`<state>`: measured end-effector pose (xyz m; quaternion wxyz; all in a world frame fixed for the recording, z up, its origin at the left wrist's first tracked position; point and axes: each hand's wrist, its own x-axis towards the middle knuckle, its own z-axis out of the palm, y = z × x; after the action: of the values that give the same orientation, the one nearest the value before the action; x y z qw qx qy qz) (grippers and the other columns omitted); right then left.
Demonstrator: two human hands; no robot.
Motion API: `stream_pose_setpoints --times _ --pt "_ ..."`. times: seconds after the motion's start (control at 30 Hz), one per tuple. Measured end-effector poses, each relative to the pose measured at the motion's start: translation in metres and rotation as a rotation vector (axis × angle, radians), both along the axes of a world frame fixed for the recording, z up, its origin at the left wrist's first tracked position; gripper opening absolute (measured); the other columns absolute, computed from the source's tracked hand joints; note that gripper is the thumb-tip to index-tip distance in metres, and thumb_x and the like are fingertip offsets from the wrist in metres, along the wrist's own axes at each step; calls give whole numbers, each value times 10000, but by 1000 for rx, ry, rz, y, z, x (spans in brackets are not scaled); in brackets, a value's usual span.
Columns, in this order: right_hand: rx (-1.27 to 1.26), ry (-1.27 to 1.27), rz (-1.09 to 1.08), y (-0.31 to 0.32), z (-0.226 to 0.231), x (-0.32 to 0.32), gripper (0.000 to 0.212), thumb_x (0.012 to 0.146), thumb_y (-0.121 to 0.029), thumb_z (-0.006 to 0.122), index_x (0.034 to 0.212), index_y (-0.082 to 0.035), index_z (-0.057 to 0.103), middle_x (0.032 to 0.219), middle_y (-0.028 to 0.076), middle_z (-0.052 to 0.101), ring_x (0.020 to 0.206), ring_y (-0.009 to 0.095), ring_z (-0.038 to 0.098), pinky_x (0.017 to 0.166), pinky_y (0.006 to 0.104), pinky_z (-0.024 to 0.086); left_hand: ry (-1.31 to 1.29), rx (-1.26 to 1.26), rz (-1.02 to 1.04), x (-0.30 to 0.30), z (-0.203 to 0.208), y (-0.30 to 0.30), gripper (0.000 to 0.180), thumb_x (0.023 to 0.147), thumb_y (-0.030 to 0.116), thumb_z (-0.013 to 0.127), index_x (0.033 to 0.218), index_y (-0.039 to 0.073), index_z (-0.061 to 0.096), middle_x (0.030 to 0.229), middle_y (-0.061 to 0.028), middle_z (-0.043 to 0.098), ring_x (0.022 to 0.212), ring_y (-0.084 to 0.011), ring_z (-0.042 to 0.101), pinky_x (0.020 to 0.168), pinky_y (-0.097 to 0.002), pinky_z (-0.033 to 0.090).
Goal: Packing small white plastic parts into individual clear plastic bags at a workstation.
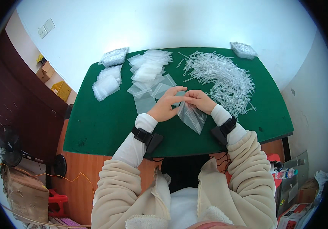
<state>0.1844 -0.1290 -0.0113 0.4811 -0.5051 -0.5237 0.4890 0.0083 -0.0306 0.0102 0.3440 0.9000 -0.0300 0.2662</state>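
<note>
On my feed, R hand has thumb & fingers clamped on the top edge of a clear bag, which hangs tilted over the near-mid part of the green table, a corner pointing down toward the wearer. L hand is right at that same edge, fingers bent; can't tell if it's pinching or just touching. Thin clear bits seem to show thru the film; exact no. unclear.

For a tidy job I'd hold R pinch firm but light, since film this thin prob creases & slips. I'd work L fingertips along the mouth, not the belly, & leave the low corner free so contents settle flat. I'd also watch that no stick end pokes across the mouth.

Stick pile is just beyond R hand, loose bags beyond L; I'd keep both cuffs off them, as they'd prob scatter w/ a nudge.
</note>
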Motion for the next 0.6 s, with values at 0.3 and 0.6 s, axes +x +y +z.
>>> stream_pose_setpoints --times 0.3,0.6 --pt "53 -23 -136 0 2 -5 116 888 -121 501 899 -37 581 694 -43 517 605 21 457 522 170 355 -128 -73 -84 0 -3 7 169 757 107 651 910 41 624 947 -89 610 915 -220 570 796 -314 445" --pt "13 201 -74 -1 -1 0 124 849 -152 562 845 -30 582 693 -30 541 599 43 478 543 186 396 410 -597 -36 -4 -6 8 202 833 205 604 788 9 600 654 -5 577 538 -60 508 482 -211 410"
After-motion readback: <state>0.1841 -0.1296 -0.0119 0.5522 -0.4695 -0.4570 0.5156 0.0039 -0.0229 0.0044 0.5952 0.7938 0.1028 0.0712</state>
